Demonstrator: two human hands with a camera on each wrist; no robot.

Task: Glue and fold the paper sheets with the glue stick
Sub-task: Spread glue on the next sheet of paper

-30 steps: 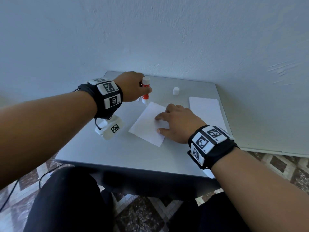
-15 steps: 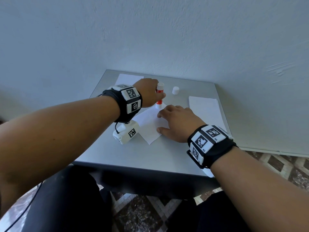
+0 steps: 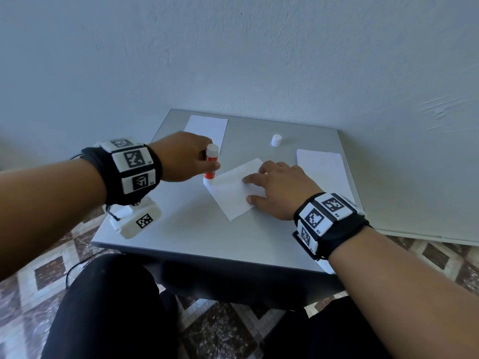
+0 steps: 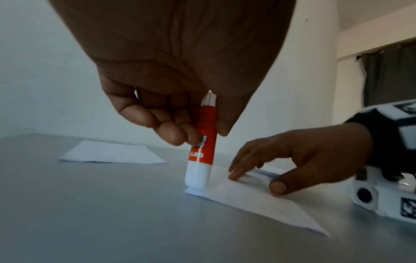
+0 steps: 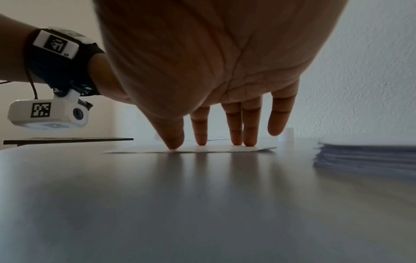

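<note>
Head view: the left hand is curled round the red-and-white glue stick, which is held upright with its tip pressed on the left corner of the paper sheet. The right hand is laid flat, fingers straight, on the sheet's right part, pinning it to the grey tabletop. A white cap is seen farther back, a second sheet behind the left hand, and a paper stack at the right.

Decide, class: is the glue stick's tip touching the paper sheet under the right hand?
Touching. The left wrist view shows the glue stick, held by the left hand, standing tip-down on the corner of the paper sheet, no gap visible.
</note>
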